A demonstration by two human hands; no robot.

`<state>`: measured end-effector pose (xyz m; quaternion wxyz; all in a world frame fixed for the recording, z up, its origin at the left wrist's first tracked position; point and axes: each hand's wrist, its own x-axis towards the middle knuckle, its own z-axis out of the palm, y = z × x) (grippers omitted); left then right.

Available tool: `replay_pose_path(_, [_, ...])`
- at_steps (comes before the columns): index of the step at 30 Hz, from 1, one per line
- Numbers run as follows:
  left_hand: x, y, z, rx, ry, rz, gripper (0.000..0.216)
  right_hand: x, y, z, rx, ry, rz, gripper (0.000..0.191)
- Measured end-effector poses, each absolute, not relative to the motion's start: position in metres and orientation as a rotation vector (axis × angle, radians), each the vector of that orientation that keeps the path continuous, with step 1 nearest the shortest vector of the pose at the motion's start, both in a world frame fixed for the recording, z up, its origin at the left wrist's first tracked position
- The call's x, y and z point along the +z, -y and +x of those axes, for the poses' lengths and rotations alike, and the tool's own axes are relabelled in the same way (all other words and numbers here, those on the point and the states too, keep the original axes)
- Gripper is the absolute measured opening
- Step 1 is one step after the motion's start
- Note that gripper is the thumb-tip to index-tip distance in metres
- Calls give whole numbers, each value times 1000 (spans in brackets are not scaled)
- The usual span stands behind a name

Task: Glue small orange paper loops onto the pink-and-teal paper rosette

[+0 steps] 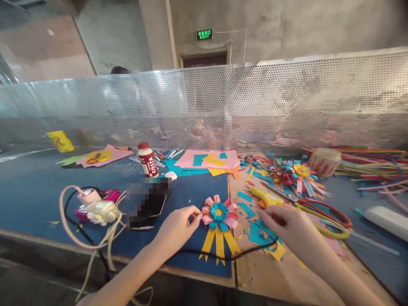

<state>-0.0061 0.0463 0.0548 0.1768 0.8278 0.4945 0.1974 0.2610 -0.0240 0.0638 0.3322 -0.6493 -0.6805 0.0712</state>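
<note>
the left hand [178, 227] fingers pinch together on a pink loop at the edge of the paper rosette [219, 214], which lies flat on the tabletop [38, 191]. the right hand [283, 223] fingers curl near the yellow glue gun [266, 197], grip unclear. the rosette looks light, flimsy, crushable; best held by its centre or tails.

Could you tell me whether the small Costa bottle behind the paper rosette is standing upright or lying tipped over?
Upright. The bottle stands on its base on the blue mat, red cap on top and label reading sideways, well beyond the left hand.
</note>
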Motion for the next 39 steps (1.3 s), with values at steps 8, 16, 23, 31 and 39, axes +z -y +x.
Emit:
replay_pose_path(8, [51, -42, -17, 602, -1612, 2456, 21, 7, 61, 264, -57, 1605, -1655, 27])
replay_pose_path(16, [59, -96, -69, 579, -2029, 2644, 30, -8, 73, 288, -16, 1570, -1683, 25])
replay_pose_path(23, [52, -73, -14, 567, -1641, 2607, 44, -5, 52, 285, -100, 1597, -1831, 27])
replay_pose_path(31, [50, -79, 37, 736, -1334, 2048, 66, 46, -18, 238, 141, 2001, -1650, 21])
replay_pose_path(39, [52, -101, 52, 898, -1227, 1727, 55, 46, -69, 231, 331, 1782, -1759, 61])
